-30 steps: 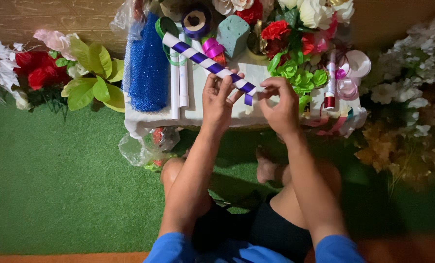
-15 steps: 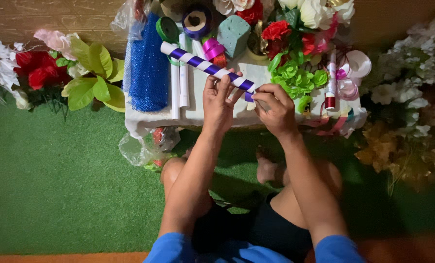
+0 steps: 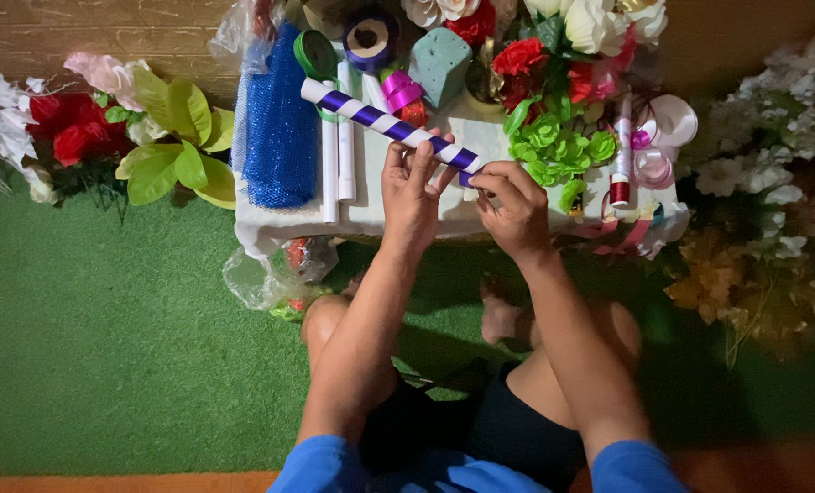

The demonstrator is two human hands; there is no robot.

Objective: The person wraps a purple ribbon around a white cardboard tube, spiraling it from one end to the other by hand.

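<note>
A white tube (image 3: 371, 119) wound with purple ribbon lies slanted over a small white table (image 3: 362, 219). My left hand (image 3: 412, 192) grips the tube near its lower end, fingers wrapped around it. My right hand (image 3: 514, 205) pinches the purple ribbon end at the tube's lower tip, touching the left hand's fingers. My legs are crossed on the green carpet below.
On the table: blue mesh roll (image 3: 280, 128), two white sticks (image 3: 337, 151), purple ribbon spool (image 3: 371, 38), green foam block (image 3: 439, 68), pink ribbon (image 3: 398, 89), green and red artificial flowers (image 3: 553, 137), a glue tube (image 3: 621, 155). Flower bunches lie left (image 3: 106, 137) and right (image 3: 773, 183).
My right hand has slid down toward the tube's lower tip. The tube has tilted and shifted slightly lower.
</note>
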